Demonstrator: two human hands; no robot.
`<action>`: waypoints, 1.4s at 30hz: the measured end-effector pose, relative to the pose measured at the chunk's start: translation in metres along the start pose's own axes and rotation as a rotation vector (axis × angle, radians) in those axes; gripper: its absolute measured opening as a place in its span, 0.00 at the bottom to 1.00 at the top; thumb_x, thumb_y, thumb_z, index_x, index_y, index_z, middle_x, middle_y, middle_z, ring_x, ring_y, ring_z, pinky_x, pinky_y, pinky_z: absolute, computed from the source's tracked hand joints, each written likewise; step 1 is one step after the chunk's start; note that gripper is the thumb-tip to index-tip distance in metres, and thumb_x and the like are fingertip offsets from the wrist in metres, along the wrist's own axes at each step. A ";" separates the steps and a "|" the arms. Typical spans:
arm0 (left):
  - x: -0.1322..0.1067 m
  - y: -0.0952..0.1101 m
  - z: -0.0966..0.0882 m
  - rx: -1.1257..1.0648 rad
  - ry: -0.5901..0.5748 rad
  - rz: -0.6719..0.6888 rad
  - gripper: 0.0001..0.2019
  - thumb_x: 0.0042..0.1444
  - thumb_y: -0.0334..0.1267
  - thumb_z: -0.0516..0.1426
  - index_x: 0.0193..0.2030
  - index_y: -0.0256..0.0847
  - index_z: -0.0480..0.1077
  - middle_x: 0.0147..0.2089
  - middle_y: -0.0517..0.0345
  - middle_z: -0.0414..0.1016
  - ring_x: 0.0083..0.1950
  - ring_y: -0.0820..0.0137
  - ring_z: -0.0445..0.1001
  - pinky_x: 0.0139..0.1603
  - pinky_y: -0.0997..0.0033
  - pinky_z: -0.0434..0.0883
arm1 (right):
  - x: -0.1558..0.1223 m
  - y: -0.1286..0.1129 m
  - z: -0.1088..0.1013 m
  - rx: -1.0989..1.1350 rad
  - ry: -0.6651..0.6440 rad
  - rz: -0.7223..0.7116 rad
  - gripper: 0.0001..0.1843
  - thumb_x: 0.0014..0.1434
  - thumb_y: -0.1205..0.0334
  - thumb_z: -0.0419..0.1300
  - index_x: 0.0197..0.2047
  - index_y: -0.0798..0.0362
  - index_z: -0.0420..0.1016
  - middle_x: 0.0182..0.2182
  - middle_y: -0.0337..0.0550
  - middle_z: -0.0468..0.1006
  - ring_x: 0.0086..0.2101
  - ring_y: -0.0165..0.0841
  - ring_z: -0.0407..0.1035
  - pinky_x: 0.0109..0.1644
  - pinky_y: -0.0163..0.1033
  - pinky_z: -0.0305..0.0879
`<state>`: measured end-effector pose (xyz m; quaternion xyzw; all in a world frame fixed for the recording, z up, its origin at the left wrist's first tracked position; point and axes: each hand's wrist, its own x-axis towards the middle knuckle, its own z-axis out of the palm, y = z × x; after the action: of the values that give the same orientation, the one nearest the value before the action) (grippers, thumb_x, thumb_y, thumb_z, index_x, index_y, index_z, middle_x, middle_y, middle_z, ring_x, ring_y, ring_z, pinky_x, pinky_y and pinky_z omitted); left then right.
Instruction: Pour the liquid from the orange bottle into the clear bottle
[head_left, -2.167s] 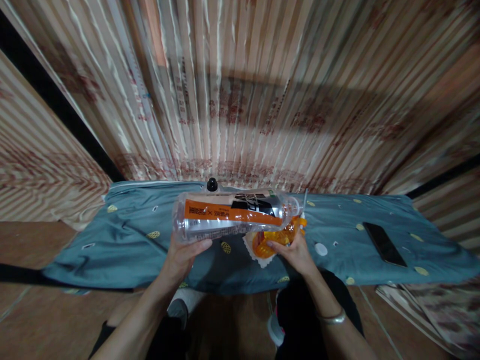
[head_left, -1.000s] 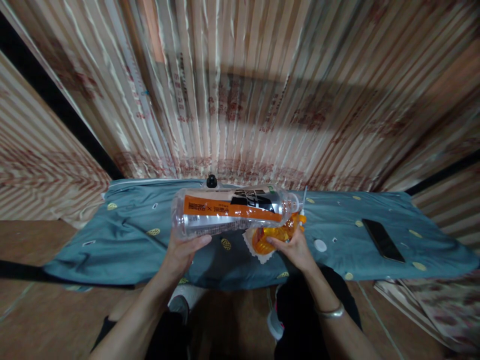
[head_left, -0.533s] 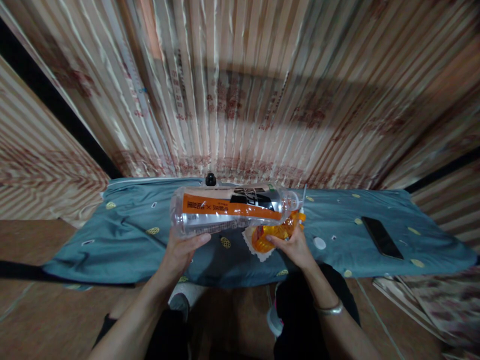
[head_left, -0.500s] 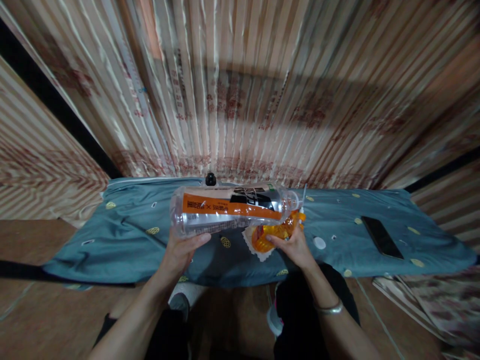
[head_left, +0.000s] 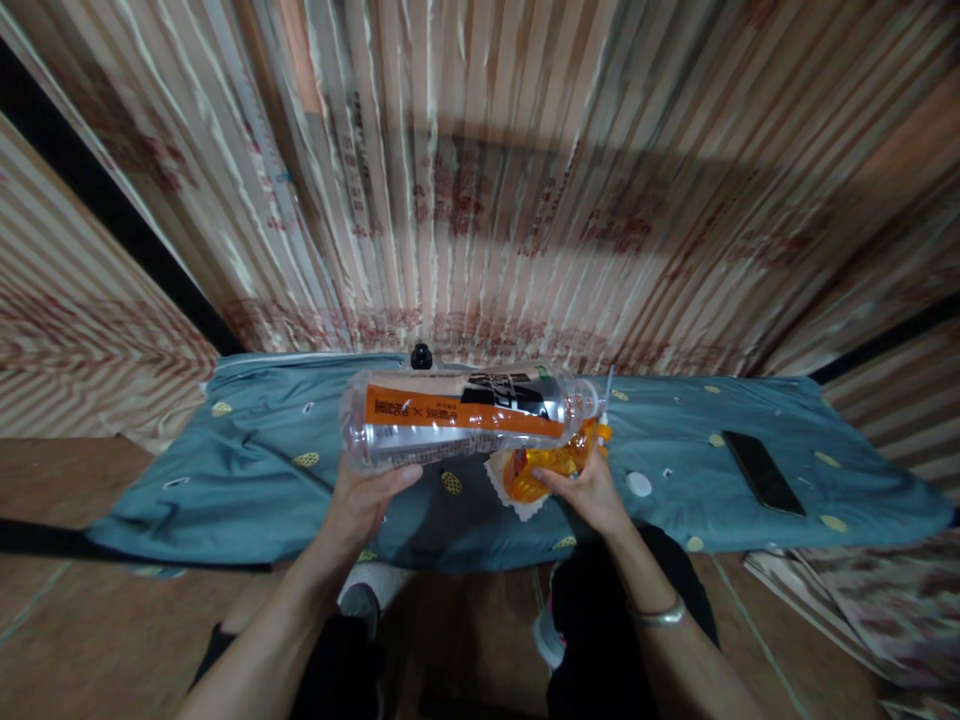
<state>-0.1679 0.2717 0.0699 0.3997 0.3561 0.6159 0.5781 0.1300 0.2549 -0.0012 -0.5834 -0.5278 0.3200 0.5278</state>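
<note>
My left hand [head_left: 375,500] grips the base end of a large clear plastic bottle [head_left: 457,415] with an orange, black and silver label. The bottle lies nearly level in the air, its open mouth to the right. Beneath that mouth, my right hand [head_left: 581,485] is wrapped round a small orange bottle [head_left: 536,472], which leans to the right; a thin pale tube sticks up at its top end. Whether liquid passes between the two mouths, I cannot tell. Under the orange bottle lies a white scallop-edged napkin [head_left: 529,513].
A teal cloth [head_left: 255,480] with a pineapple print covers the low surface. On it are a white round cap [head_left: 639,485], a dark phone [head_left: 763,472] at the right and a black knob-like object [head_left: 421,356] at the back. Striped curtains [head_left: 480,180] hang behind.
Almost nothing differs. Both hands hold their bottles in the same places, and the view has shifted very slightly.
</note>
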 end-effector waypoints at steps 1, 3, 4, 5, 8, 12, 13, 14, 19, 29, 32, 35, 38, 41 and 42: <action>0.000 -0.001 0.000 -0.004 0.001 -0.003 0.29 0.33 0.40 0.78 0.46 0.42 0.81 0.43 0.55 0.86 0.50 0.55 0.84 0.62 0.53 0.77 | 0.000 0.000 0.000 -0.002 0.003 0.005 0.48 0.40 0.45 0.82 0.62 0.49 0.73 0.55 0.53 0.83 0.57 0.56 0.78 0.66 0.67 0.70; 0.001 -0.001 -0.001 -0.013 0.004 -0.007 0.29 0.32 0.40 0.78 0.46 0.43 0.81 0.45 0.55 0.86 0.50 0.55 0.84 0.62 0.53 0.77 | 0.000 -0.001 0.000 0.002 -0.003 0.016 0.49 0.41 0.45 0.82 0.63 0.50 0.72 0.55 0.54 0.83 0.56 0.56 0.78 0.66 0.67 0.70; 0.001 -0.002 0.000 -0.014 0.004 -0.005 0.29 0.32 0.40 0.78 0.46 0.43 0.81 0.45 0.55 0.87 0.50 0.55 0.84 0.61 0.53 0.78 | 0.000 -0.001 0.000 0.010 -0.012 0.018 0.49 0.41 0.45 0.81 0.63 0.50 0.72 0.55 0.54 0.83 0.56 0.56 0.78 0.66 0.67 0.70; 0.001 -0.002 0.000 -0.015 0.002 -0.001 0.29 0.32 0.40 0.78 0.45 0.43 0.81 0.45 0.54 0.87 0.50 0.54 0.84 0.61 0.53 0.78 | -0.001 -0.002 0.000 0.016 -0.019 0.015 0.48 0.42 0.45 0.81 0.64 0.50 0.72 0.54 0.54 0.83 0.56 0.56 0.78 0.66 0.66 0.71; 0.000 -0.001 0.001 -0.025 -0.011 0.005 0.28 0.33 0.39 0.77 0.45 0.43 0.81 0.46 0.54 0.87 0.51 0.54 0.84 0.62 0.52 0.78 | -0.001 -0.004 0.000 0.009 -0.005 -0.010 0.48 0.43 0.45 0.81 0.64 0.49 0.72 0.54 0.53 0.84 0.56 0.55 0.79 0.65 0.64 0.72; 0.000 0.001 0.003 -0.032 0.007 -0.005 0.26 0.34 0.36 0.76 0.45 0.44 0.81 0.47 0.55 0.87 0.53 0.52 0.84 0.63 0.52 0.77 | -0.001 -0.003 0.000 0.000 0.009 -0.006 0.47 0.42 0.45 0.81 0.62 0.49 0.72 0.55 0.53 0.84 0.54 0.54 0.80 0.64 0.63 0.74; 0.000 0.001 0.003 -0.032 0.012 -0.002 0.27 0.33 0.36 0.76 0.45 0.44 0.82 0.46 0.54 0.87 0.52 0.51 0.84 0.62 0.51 0.77 | -0.001 -0.003 0.000 0.001 0.008 -0.002 0.47 0.42 0.44 0.81 0.62 0.49 0.72 0.55 0.53 0.84 0.54 0.54 0.80 0.63 0.64 0.74; 0.000 0.001 0.003 -0.032 0.015 0.006 0.27 0.32 0.36 0.76 0.45 0.43 0.82 0.46 0.53 0.87 0.52 0.50 0.84 0.61 0.51 0.78 | -0.001 -0.003 0.000 -0.002 0.011 -0.001 0.47 0.42 0.44 0.81 0.61 0.49 0.72 0.54 0.53 0.84 0.53 0.55 0.80 0.63 0.64 0.74; 0.001 0.002 0.003 -0.028 0.014 0.014 0.28 0.31 0.37 0.77 0.45 0.44 0.82 0.45 0.53 0.87 0.49 0.49 0.85 0.56 0.48 0.81 | 0.000 -0.006 0.000 -0.038 0.026 -0.023 0.45 0.41 0.42 0.80 0.59 0.50 0.74 0.54 0.54 0.84 0.53 0.56 0.80 0.63 0.64 0.74; 0.000 -0.001 0.002 -0.008 -0.010 -0.022 0.27 0.34 0.39 0.75 0.46 0.45 0.82 0.43 0.54 0.87 0.46 0.53 0.85 0.56 0.47 0.81 | -0.002 -0.005 -0.003 -0.087 0.001 -0.002 0.46 0.42 0.39 0.79 0.59 0.51 0.73 0.55 0.55 0.83 0.55 0.56 0.78 0.65 0.64 0.71; 0.001 -0.001 0.002 -0.002 -0.018 -0.023 0.26 0.35 0.38 0.75 0.46 0.45 0.82 0.43 0.54 0.86 0.48 0.52 0.85 0.59 0.47 0.80 | -0.002 -0.005 -0.004 -0.099 -0.009 -0.022 0.47 0.42 0.39 0.80 0.60 0.51 0.73 0.55 0.55 0.83 0.56 0.56 0.77 0.66 0.64 0.69; 0.001 -0.002 0.003 -0.009 -0.008 -0.017 0.28 0.35 0.37 0.75 0.48 0.45 0.81 0.47 0.54 0.86 0.54 0.52 0.84 0.64 0.48 0.77 | -0.003 -0.007 -0.004 -0.110 -0.017 -0.048 0.44 0.43 0.38 0.79 0.58 0.51 0.75 0.53 0.55 0.84 0.56 0.56 0.77 0.66 0.64 0.69; 0.001 -0.004 0.002 -0.025 0.032 -0.005 0.31 0.33 0.34 0.75 0.50 0.45 0.80 0.52 0.54 0.86 0.58 0.51 0.82 0.65 0.50 0.76 | -0.004 -0.009 -0.003 -0.123 -0.013 -0.055 0.41 0.44 0.37 0.78 0.54 0.52 0.76 0.52 0.56 0.84 0.54 0.55 0.78 0.65 0.63 0.71; 0.001 -0.004 0.001 -0.008 0.009 -0.037 0.29 0.33 0.37 0.76 0.47 0.42 0.81 0.49 0.51 0.87 0.55 0.50 0.83 0.64 0.49 0.77 | -0.005 -0.008 -0.001 -0.132 0.017 -0.035 0.41 0.44 0.35 0.78 0.53 0.52 0.76 0.52 0.57 0.84 0.51 0.55 0.79 0.62 0.62 0.73; 0.001 -0.004 0.001 0.004 -0.010 -0.053 0.27 0.34 0.38 0.76 0.45 0.41 0.81 0.45 0.51 0.87 0.54 0.49 0.84 0.63 0.48 0.77 | -0.006 -0.008 -0.001 -0.136 0.033 -0.025 0.40 0.44 0.34 0.77 0.52 0.52 0.76 0.51 0.57 0.84 0.51 0.55 0.79 0.62 0.62 0.73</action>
<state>-0.1655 0.2727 0.0663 0.3944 0.3647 0.5978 0.5951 0.1272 0.2482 0.0051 -0.6165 -0.5468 0.2674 0.4995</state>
